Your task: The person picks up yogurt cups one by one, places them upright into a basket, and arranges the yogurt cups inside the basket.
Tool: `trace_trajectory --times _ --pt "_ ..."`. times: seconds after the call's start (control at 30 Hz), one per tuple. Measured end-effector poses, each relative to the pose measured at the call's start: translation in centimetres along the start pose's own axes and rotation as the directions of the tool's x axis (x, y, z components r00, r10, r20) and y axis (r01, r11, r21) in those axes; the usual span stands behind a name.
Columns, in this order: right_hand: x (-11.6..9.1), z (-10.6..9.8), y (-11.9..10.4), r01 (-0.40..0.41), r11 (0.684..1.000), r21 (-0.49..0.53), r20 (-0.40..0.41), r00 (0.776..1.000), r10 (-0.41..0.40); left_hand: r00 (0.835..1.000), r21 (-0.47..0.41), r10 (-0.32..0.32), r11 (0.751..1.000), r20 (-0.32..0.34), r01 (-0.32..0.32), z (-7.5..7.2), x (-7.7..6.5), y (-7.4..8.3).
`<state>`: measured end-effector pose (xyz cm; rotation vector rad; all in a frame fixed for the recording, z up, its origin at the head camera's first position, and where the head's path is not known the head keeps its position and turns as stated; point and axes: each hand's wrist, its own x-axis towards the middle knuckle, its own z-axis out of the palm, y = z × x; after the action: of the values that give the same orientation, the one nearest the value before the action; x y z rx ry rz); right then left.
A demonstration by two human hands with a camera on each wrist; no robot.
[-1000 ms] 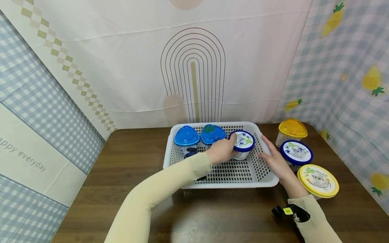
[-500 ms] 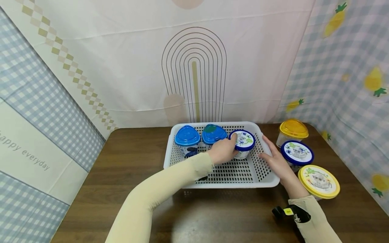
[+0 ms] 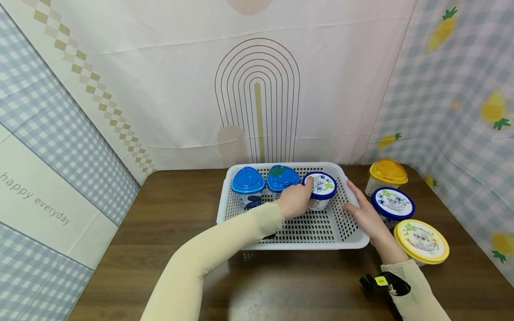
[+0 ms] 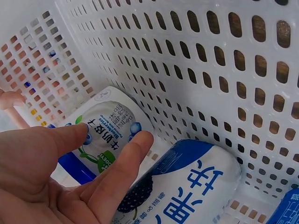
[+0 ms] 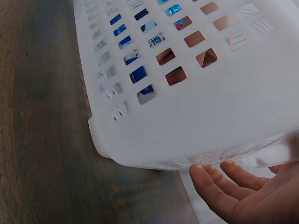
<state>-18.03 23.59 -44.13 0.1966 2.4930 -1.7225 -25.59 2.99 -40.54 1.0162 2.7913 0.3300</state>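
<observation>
The surface [image 3: 172, 223] is finished in dark wood grain. Pale patterned cloth [image 3: 172, 89] is hung at twelve o'clock, checked cloth [image 3: 437, 107] at nine and three. In the white basket [image 3: 321, 245], at its two o'clock, a blue-rimmed tub [image 3: 323, 183] is pinched by the left hand [image 3: 296, 200]. The basket's three-o'clock wall is held by the right hand [image 3: 365, 217] between thumb and fingers; three lidded tubs [image 3: 392, 203] are set beyond.
</observation>
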Motion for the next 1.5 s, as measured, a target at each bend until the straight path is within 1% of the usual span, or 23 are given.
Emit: trace_trajectory --times 0.17,0.33,0.53,0.67,0.83,0.97,1.07,1.17,1.33,1.4,1.5 --pt "0.0 0.0 0.0 0.01 1.0 -0.008 -0.003 1.0 -0.01 1.0 0.005 -0.006 1.0 0.006 0.006 0.0 0.0 0.0" --pt "0.0 0.1 0.1 0.012 1.0 -0.011 0.003 1.0 -0.012 0.999 -0.044 -0.006 0.999 0.032 0.007 -0.1 -0.1 0.0" --pt "-0.1 0.0 0.0 0.018 1.0 -0.006 0.005 1.0 -0.018 0.999 -0.086 0.027 0.996 0.037 -0.023 -0.7 -0.3 0.3" --pt "-0.1 -0.1 0.0 0.019 1.0 0.006 0.013 1.0 -0.019 0.998 -0.069 0.052 0.996 0.033 -0.049 -1.6 -0.6 0.9" --pt "-0.1 -0.2 0.1 0.033 0.999 0.014 0.021 0.999 -0.033 0.997 -0.028 0.081 0.996 0.021 -0.08 -3.5 -1.1 1.7" --pt "-0.1 -0.3 0.1 0.041 0.999 0.003 0.014 0.999 -0.041 0.991 -0.016 0.134 0.991 0.005 -0.134 -5.6 -1.6 2.1" --pt "-0.2 -0.3 0.1 0.039 0.999 -0.005 0.011 0.999 -0.039 0.985 -0.047 0.17 0.984 -0.014 -0.17 -7.3 -2.2 2.3" --pt "-0.1 -0.3 0.1 0.031 0.999 -0.015 0.011 0.999 -0.031 0.982 -0.094 0.184 0.978 -0.03 -0.186 -8.9 -2.9 2.4" --pt "0.0 -0.2 0.1 0.025 1.0 -0.017 0.013 1.0 -0.025 0.972 -0.158 0.216 0.961 -0.094 -0.229 -11.6 -4.4 2.1" --pt "0.0 -0.2 0.2 0.031 0.999 -0.009 0.011 0.999 -0.031 0.967 -0.191 0.22 0.951 -0.126 -0.241 -12.6 -5.1 1.8" --pt "0.1 -0.2 0.2 0.044 0.999 0.014 0.004 0.999 -0.044 0.965 -0.258 0.202 0.936 -0.166 -0.24 -14.1 -6.2 1.2"
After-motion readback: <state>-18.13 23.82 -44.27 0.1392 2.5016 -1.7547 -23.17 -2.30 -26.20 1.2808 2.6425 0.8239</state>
